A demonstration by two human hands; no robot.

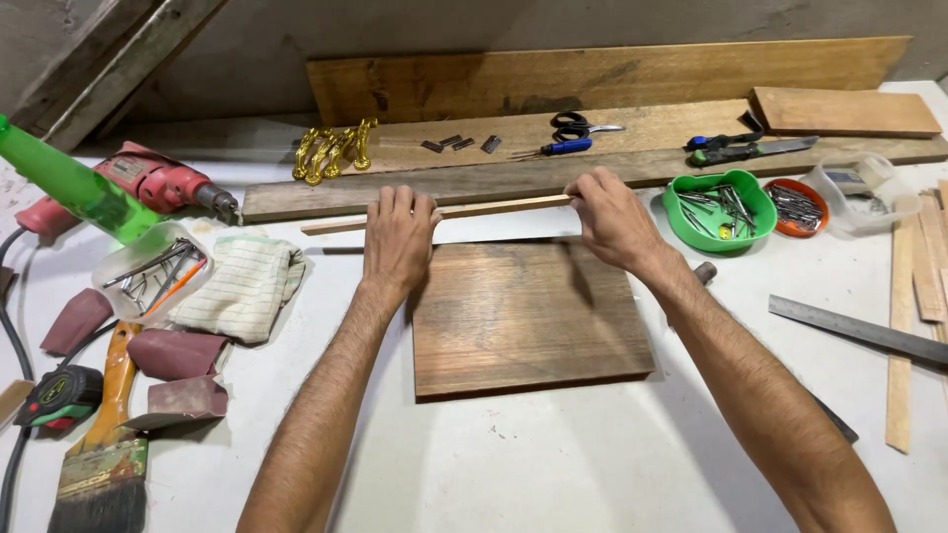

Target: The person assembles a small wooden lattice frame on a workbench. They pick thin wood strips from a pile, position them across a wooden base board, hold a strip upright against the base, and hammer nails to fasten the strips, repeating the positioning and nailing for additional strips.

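A thin pale wooden strip (494,209) is held level just above the far edge of a dark brown square board (528,321) that lies flat on the white table (553,464). My left hand (397,242) grips the strip left of its middle, fingers curled over it. My right hand (610,217) pinches the strip's right end. The strip's left end sticks out past my left hand.
Long planks (592,79) lie along the back with gold handles (334,150), scissors (581,125) and a screwdriver. Left: red drill (148,183), cloth (242,286), sandpaper, paintbrush (104,454), tape measure. Right: green bowl of nails (719,207), steel ruler (854,329), wood strips (901,326).
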